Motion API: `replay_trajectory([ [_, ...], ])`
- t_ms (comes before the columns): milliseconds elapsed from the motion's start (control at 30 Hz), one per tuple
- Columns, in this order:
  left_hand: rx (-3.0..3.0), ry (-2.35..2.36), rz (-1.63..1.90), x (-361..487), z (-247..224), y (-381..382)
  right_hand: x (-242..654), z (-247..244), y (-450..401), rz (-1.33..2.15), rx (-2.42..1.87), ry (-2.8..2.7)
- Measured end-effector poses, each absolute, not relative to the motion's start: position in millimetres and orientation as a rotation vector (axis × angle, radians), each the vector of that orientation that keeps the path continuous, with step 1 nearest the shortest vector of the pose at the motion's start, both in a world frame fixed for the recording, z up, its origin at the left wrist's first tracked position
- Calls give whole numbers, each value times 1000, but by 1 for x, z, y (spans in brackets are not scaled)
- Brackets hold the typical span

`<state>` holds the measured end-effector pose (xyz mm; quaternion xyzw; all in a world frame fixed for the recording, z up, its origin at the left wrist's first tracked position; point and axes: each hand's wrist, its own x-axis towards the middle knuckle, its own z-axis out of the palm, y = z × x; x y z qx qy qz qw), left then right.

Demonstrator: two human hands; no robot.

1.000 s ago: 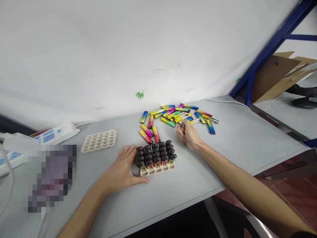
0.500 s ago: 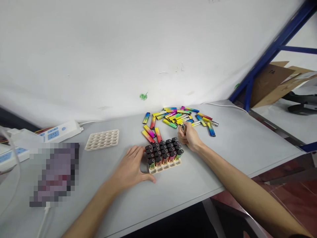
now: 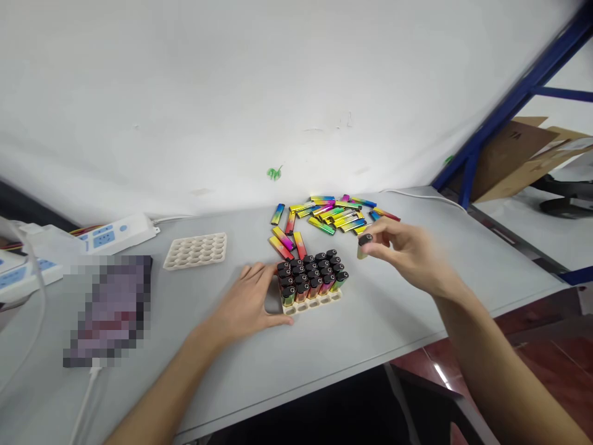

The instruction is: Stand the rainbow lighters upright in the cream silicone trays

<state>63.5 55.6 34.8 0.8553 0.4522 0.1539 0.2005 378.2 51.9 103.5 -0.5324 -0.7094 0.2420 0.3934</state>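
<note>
"R hand (image 3: 410,254)?"
"Pinching one black-topped, yellowish lighter (image 3: 364,245), just right of beige moulded tray (image 3: 314,303)."
"L hand (image 3: 249,300)?"
"Half-open round tray's left end; black-topped multicolour lighters (image 3: 315,283) stand inside, on grey tabletop (image 3: 380,337)."

I had one view, from the person's head, facing forward and down across the worktop (image 3: 352,352) to the wall (image 3: 231,80) behind, with the left hand (image 3: 248,301) and right hand (image 3: 407,254) fairly near, below mid-frame.
</note>
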Motion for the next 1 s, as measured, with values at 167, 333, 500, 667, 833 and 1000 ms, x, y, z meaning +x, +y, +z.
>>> replay_trajectory([
  [167,2370,1292,433,65,36,53,335,119,8,620,-1216,-2008],
  [333,2380,1239,459,66,38,52,289,88,-3,443,-1214,-2310],
  [500,2442,1207,445,65,35,53,281,76,0,237,-1261,-2386],
  [667,2441,1184,469,62,35,53,279,77,2,217,-1245,-2395],
  [833,2411,1209,464,62,38,53,274,77,3,64,-1235,-2434],
  [1000,2454,1209,464,65,40,53,273,88,-1,-96,-1272,-2563],
])
